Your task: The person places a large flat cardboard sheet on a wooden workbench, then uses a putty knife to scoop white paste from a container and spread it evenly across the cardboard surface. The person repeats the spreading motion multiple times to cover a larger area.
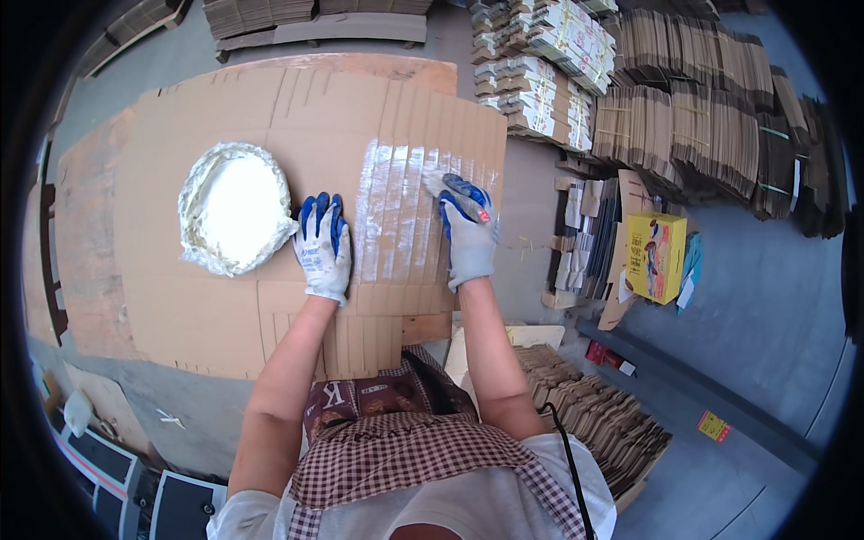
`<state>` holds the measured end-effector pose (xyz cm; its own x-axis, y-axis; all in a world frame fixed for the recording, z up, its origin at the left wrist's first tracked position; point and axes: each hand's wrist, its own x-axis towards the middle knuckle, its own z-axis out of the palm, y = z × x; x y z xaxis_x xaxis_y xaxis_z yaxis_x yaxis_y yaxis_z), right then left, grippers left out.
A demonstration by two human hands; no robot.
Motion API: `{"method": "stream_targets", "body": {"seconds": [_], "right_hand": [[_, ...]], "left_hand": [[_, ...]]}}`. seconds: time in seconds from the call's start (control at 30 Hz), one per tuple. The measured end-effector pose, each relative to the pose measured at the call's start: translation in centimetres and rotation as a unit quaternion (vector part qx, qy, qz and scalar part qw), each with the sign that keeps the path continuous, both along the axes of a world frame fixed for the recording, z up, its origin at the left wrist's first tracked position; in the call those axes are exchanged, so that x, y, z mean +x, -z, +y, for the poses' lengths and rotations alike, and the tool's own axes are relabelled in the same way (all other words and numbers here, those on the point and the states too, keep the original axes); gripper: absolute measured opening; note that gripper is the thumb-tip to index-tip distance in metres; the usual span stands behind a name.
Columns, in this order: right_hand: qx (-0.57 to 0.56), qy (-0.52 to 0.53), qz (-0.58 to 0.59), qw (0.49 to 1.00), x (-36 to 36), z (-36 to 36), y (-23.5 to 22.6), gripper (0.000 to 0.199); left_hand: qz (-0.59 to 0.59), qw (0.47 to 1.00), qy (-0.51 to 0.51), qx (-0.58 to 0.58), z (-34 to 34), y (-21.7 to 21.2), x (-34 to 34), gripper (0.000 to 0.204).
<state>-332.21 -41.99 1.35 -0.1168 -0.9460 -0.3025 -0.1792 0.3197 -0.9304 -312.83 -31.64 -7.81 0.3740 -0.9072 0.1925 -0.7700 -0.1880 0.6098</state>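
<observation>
My left hand (323, 247), in a white glove with blue-coated fingers, lies flat with its fingers stretched out on brown cardboard (225, 310), just right of a round basin (186, 216). The basin has a crumpled, plastic-like lining and is full of a white paste. My right hand (469, 236), gloved the same way, is closed around a brush (436, 184) with a red-tipped handle. Its bristles point to the upper left and touch several overlapping cardboard sheets (418, 288). Streaks of wet white paste cover the middle of these sheets.
Bundled flat cartons (549, 90) and tall rows of folded cardboard (715, 135) stand at the far right. A yellow box (656, 258) sits right of the table. More cardboard pieces (585, 409) are stacked beside my right elbow. Another stack (261, 20) lies beyond the table.
</observation>
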Motion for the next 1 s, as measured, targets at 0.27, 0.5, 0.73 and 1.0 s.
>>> {"method": "stream_targets", "body": {"seconds": [0.27,0.5,0.73,1.0], "right_hand": [[-0.088,-0.054,0.114,0.988,5.3,-1.1,1.5,0.034],[-0.158,-0.017,0.25,0.955,2.1,-1.9,0.8,0.036],[-0.231,-0.035,0.268,0.935,6.1,-3.1,2.8,0.035],[-0.212,0.0,0.301,0.93,5.8,-2.9,2.4,0.035]], "left_hand": [[-0.007,1.0,0.0,0.003,-0.3,-0.2,-0.1,0.043],[-0.019,1.0,-0.005,-0.007,-0.2,-0.7,-0.2,0.041],[-0.024,1.0,0.006,0.008,-0.2,-0.7,-0.1,0.042],[-0.012,1.0,0.003,0.005,-0.2,-0.3,-0.2,0.043]]}}
